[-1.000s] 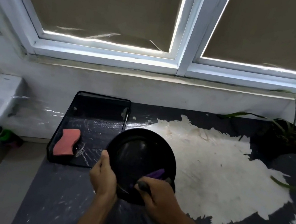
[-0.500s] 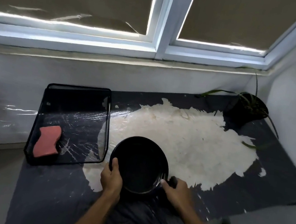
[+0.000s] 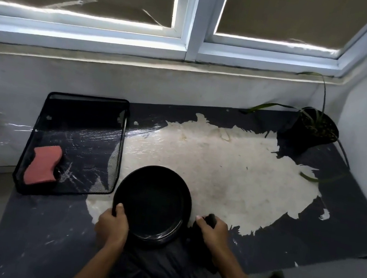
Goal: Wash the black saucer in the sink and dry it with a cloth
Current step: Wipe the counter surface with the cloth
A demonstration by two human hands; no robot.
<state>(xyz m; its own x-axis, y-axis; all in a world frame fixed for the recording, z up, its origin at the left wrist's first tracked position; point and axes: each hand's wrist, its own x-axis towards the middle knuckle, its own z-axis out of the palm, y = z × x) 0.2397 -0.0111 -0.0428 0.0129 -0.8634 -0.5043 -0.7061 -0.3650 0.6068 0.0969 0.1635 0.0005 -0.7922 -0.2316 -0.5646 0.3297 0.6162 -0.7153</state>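
Left hand is gripping the near-left rim of the black saucer, thumb hooked over the edge. Right hand is closing its fingers on a dark cloth just beside the saucer. Saucer is sitting on the surface. Farther left, a pink sponge is lying in a mesh tray; a potted plant is standing far right.

— How is the black saucer finished?
— A smooth, glossy glaze is shown, with faint highlights along its near rim.
— And the tray?
— Fine black wire mesh is seen, lined with shiny, crinkled plastic film; a matt pink sponge is laid in it.
— The tabletop?
— A dull dark coating is worn away to a rough, pale patch.
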